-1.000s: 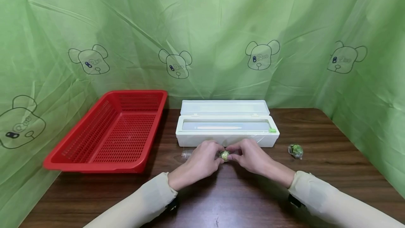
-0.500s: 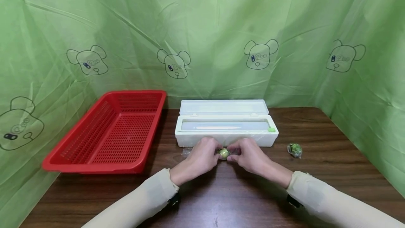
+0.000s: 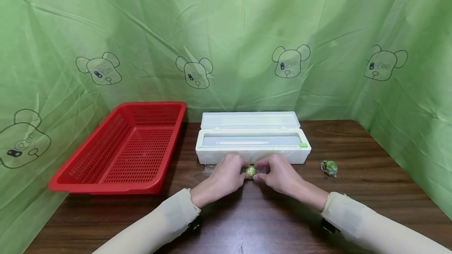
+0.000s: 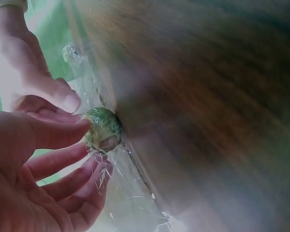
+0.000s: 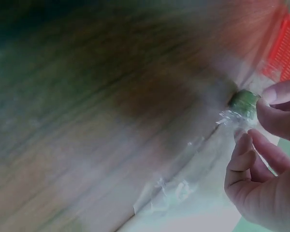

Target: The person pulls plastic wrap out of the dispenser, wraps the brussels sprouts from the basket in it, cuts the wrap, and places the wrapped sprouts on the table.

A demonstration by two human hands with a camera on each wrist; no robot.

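Note:
Between my fingertips, low against the table in the head view, is a small green Brussels sprout (image 3: 250, 172) in clear plastic wrap (image 4: 128, 181). My left hand (image 3: 228, 173) pinches its left side; the left wrist view shows the thumb on top and the other fingers curled below. From the other side, my right hand (image 3: 280, 173) holds the sprout and its film with curled thumb and fingers. The film stretches along the table on both sides of the sprout. The fingers partly hide the sprout. A second wrapped sprout (image 3: 329, 167) lies to the right.
Just behind the hands stands a white plastic-wrap dispenser (image 3: 252, 156), its lid (image 3: 250, 120) raised and a green slider (image 3: 303, 145) at its right end. A red perforated basket (image 3: 106, 187) sits at the left. Green cloth (image 3: 240, 30) encloses the wooden table (image 3: 247, 222).
Both hands stay at nearly the same spot, with small finger shifts around the sprout. More of the sprout shows between the fingertips than a second ago. The head view has shifted slightly.

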